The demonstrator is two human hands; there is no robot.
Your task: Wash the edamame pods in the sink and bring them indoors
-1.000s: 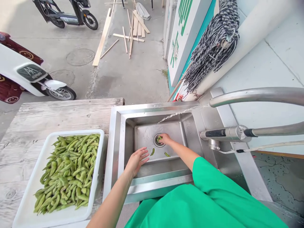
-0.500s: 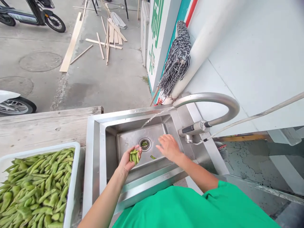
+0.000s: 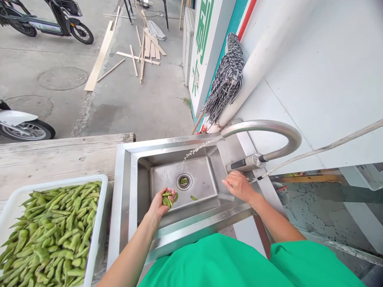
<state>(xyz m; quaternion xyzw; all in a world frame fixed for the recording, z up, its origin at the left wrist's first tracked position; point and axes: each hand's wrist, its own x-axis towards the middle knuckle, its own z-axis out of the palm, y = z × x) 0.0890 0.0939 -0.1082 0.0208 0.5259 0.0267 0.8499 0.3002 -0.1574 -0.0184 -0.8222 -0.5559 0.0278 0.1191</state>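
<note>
Fingers of the left hand [image 3: 158, 203] are cupping edamame pods [image 3: 168, 199] above the sink [image 3: 123, 207]; the right hand [image 3: 241, 187], fingers bent, grip unclear, is hanging at the sink's right side; a pod-filled tub [image 3: 101, 207] is standing left of the sink.

Bright daylight, soft shadows, stretched edges

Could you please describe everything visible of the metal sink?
The silver, steel-looking sink has a broad flat rim around one rectangular basin. Its round drain holds green pods, and one curved green pod lies nearby on the basin floor. Clear water arcs in from the curved metal faucet. A pale wooden table stands at its left. The left hand holds more green pods above the basin; I cannot tell whether the right hand, near the faucet, touches the sink.
</note>
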